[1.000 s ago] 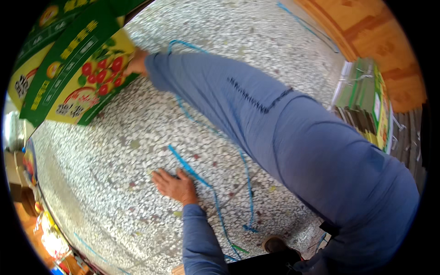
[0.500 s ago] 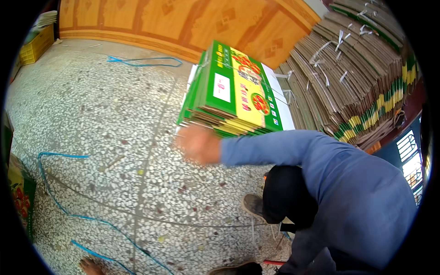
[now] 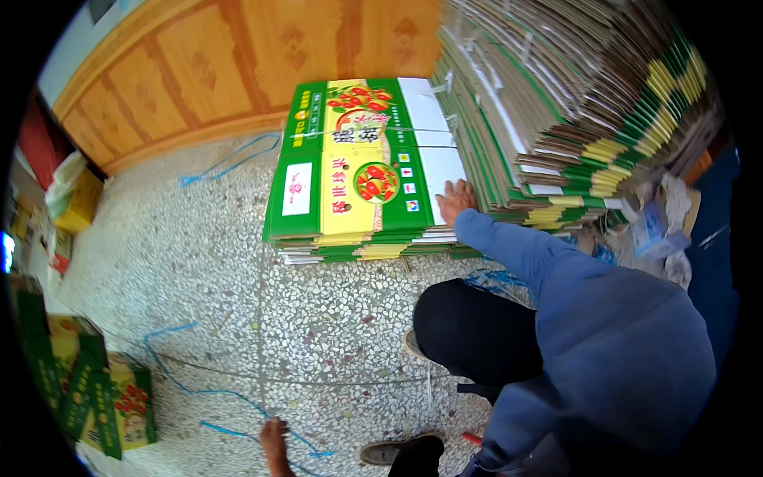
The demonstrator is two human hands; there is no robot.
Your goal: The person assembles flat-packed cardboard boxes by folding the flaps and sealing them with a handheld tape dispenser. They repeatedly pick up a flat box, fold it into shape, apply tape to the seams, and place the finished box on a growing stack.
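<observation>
A stack of flattened cardboard boxes [image 3: 342,175], green and yellow with printed red fruit, lies on the floor with thin ties across its top. My right hand [image 3: 456,200] rests with its fingers apart on the white flap [image 3: 425,151] at the stack's right side. Low in the view, my left hand [image 3: 274,437] is down at floor level with curled fingers around a blue strap [image 3: 226,430]; its grip is partly hidden. A longer blue strap [image 3: 187,389] runs loosely over the floor and passes by that hand.
Tall piles of flattened boxes [image 3: 540,111] stand right of the stack. Orange wooden panelling [image 3: 294,60] lines the back. Printed boxes [image 3: 127,405] sit at the lower left, a yellow crate [image 3: 79,203] farther back. Another blue strap [image 3: 230,163] lies beside the stack. My black-clad knee [image 3: 473,334] is nearby.
The view has swung, so the stack appears farther left. My right hand has gone from the stack's near left corner to its right flap. My left hand has come up to the blue straps.
</observation>
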